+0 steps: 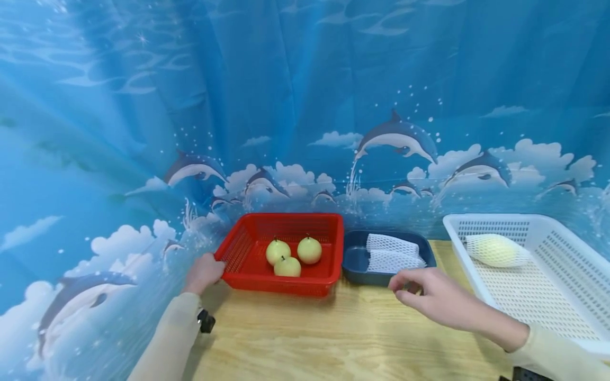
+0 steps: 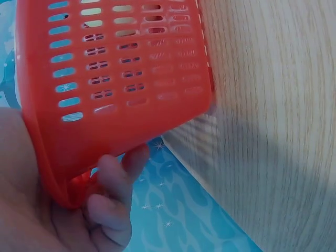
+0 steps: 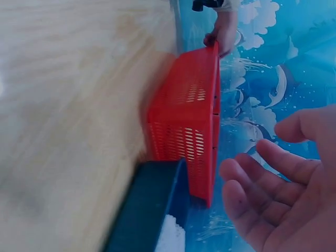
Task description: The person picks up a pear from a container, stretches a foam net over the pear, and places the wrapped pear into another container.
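My left hand grips the left end of the red plastic basket, fingers curled under its rim in the left wrist view. Inside the basket sit three round yellow-green fruits with dark stems, grouped in the middle. My right hand is at the front right corner of a dark blue tray, holding nothing. Its fingers are loosely bent, with the thumb apart. White foam net sleeves lie in the tray.
To the right is a white perforated basket with one fruit in a foam net near its back left. Basket and tray stand side by side on the wooden table. A blue dolphin-print curtain hangs behind and at the left.
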Action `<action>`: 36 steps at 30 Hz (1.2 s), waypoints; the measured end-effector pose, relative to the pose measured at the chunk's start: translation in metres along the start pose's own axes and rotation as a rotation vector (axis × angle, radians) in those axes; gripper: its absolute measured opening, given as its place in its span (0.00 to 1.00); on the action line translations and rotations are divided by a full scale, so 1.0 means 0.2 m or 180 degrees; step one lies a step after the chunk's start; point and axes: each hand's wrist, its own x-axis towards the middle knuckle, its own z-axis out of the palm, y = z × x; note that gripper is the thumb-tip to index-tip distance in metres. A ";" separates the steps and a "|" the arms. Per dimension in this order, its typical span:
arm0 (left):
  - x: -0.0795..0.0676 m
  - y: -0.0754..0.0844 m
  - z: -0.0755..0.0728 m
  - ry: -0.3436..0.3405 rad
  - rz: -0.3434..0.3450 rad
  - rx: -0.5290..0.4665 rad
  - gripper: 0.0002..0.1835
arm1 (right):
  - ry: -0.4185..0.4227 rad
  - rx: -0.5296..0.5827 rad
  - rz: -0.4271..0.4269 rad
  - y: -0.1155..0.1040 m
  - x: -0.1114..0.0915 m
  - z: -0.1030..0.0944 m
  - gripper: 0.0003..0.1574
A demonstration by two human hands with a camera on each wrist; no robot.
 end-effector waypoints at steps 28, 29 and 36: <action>0.00 0.02 -0.01 -0.0030 0.0020 0.0079 0.19 | -0.0809 -0.1113 -0.0251 -0.12 1.02 0.13 0.25; 0.00 0.02 -0.01 -0.0001 0.0030 0.0124 0.19 | -0.0826 -0.1128 -0.0242 -0.13 1.05 0.15 0.26; 0.01 0.04 0.02 0.0018 0.0052 0.0234 0.19 | -0.0883 -0.1250 -0.0017 -0.15 1.20 0.21 0.28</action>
